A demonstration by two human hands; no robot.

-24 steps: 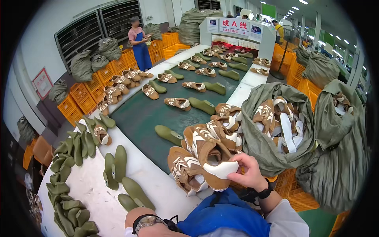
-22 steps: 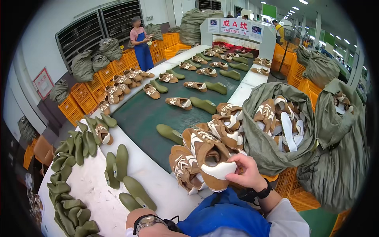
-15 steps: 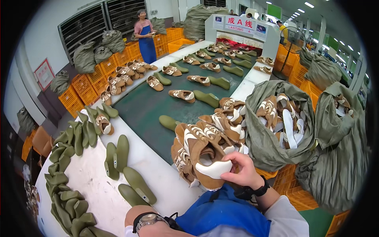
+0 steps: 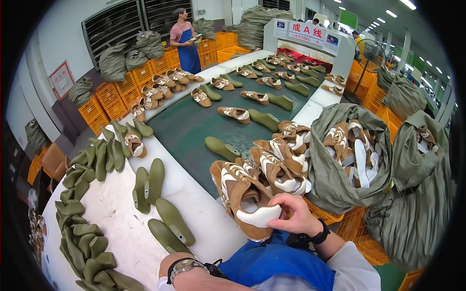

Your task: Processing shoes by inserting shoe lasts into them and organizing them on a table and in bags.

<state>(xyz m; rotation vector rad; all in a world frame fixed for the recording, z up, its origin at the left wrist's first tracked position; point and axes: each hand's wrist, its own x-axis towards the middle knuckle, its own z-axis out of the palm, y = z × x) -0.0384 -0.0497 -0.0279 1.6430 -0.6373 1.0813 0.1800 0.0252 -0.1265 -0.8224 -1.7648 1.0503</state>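
Observation:
My right hand (image 4: pixel 294 216) pinches the white heel of a brown shoe upper (image 4: pixel 242 196) with cream stripes, its opening facing me. Beside it, a pile of similar shoe uppers (image 4: pixel 277 167) sits along the belt's near right edge. My left hand (image 4: pixel 175 260) shows only in part past the wristwatch at the lower edge, and its fingers are hidden. Closest to it, several olive-green shoe lasts (image 4: pixel 175 220) lie on the white table (image 4: pixel 114 208). Another last (image 4: pixel 221 147) rests on the green belt (image 4: pixel 182 131) beyond the held upper.
More lasts (image 4: pixel 80 228) line the table's left rim. Lasts and uppers lie in pairs along the belt. A grey-green sack (image 4: pixel 323 179) full of uppers stands at right over orange crates (image 4: pixel 349 225). A person in a blue apron (image 4: pixel 189 56) stands at the far left.
The held upper has come away from the pile slightly, uncovering more of the last behind it. The view has shifted a little left. The far person has turned their head.

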